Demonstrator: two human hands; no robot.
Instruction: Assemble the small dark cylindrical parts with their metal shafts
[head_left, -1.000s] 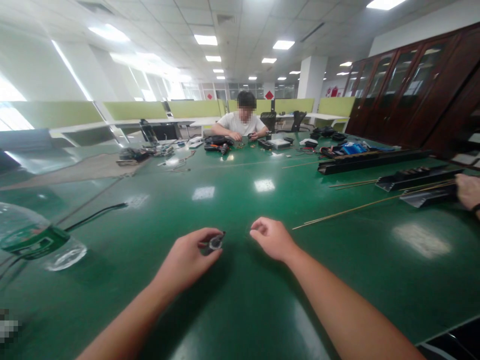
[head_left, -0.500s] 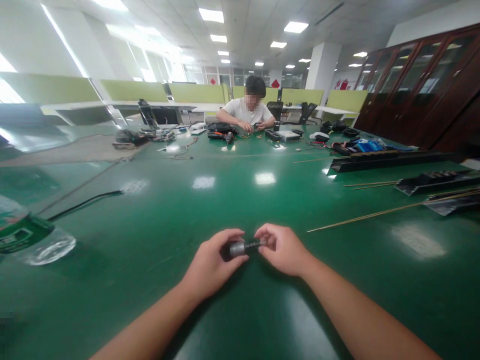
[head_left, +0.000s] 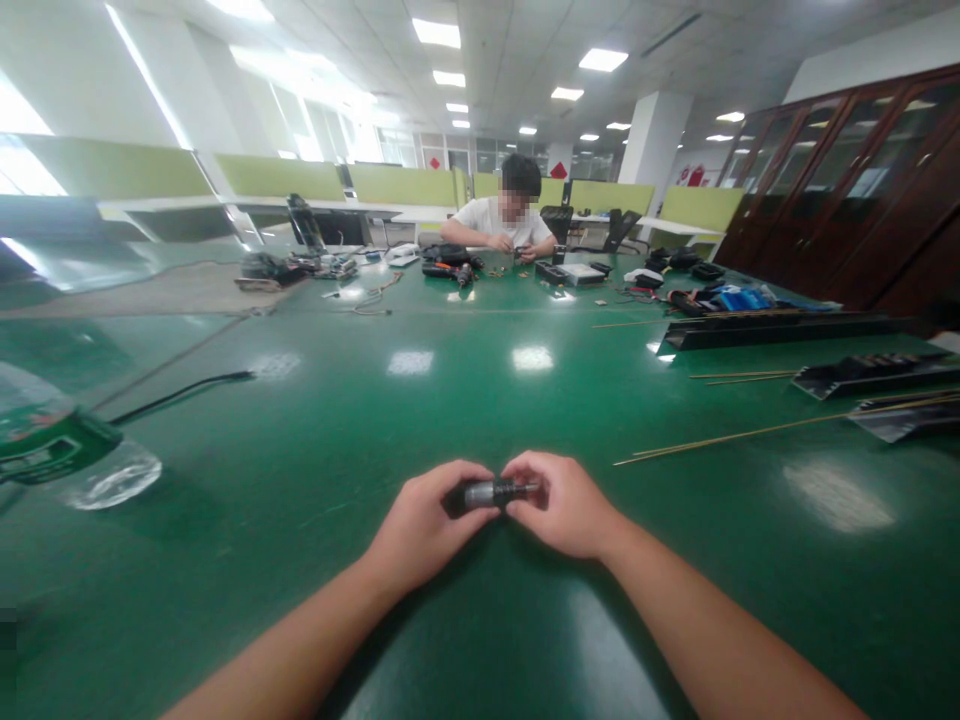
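Observation:
Between my two hands, low over the green tabletop (head_left: 420, 420), lies a small cylinder (head_left: 480, 494) with a smooth grey body, a black ribbed section and a thin shaft at its right end. My left hand (head_left: 431, 515) wraps its thumb and fingers around the grey body, hiding the left end. Thumb and fingertips of my right hand (head_left: 562, 505) close around the black ribbed section. The shaft points into the right palm. Both hands' fingertips nearly meet.
A clear water bottle (head_left: 56, 448) with a green label is at left, near a black cable (head_left: 187, 393). Thin brass-coloured rods (head_left: 735, 435) and black metal channels (head_left: 772, 331) lie at right. Across the table a person (head_left: 499, 222) handles small parts among tools and boxes.
My right hand has shifted left along the cylinder, from its thin end to the black ribbed section, closer to my left hand. The left hand keeps its hold. The view has shifted slightly.

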